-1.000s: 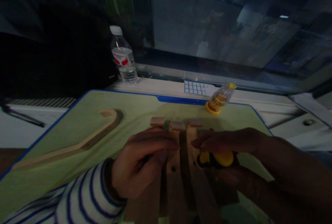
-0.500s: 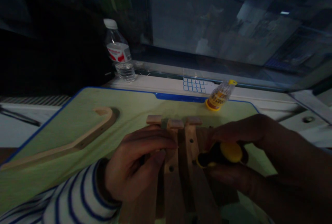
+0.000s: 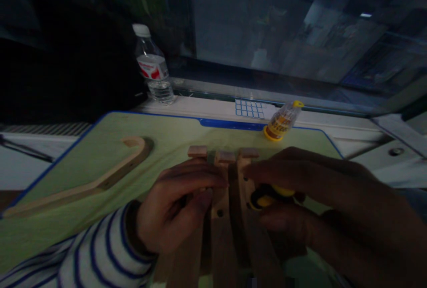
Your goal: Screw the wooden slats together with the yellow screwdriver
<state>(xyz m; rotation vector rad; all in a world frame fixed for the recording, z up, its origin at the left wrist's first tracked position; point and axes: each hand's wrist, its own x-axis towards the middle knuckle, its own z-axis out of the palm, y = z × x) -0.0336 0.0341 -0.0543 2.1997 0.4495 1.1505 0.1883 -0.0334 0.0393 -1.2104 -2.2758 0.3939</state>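
Three pale wooden strips with hooked ends run away from me side by side: a left strip, a middle strip and a right strip. Dark holes show in the middle and right ones. My left hand lies over the left and middle strips, its bent fingers and thumb closed on the middle one. In my right hand is a screwdriver with a black and yellow handle, gripped between thumb and fingers over the right strip's lower hole. Its tip is hidden.
A loose curved wooden piece lies on the left of the green, blue-edged table. A clear yellow-capped bottle stands at the back right. On the ledge behind are a water bottle and a blue-grid sheet, below a window.
My right hand has turned with the screwdriver, its fingers shifting left over the right strip, and the handle has changed its angle. My left hand stays in place.
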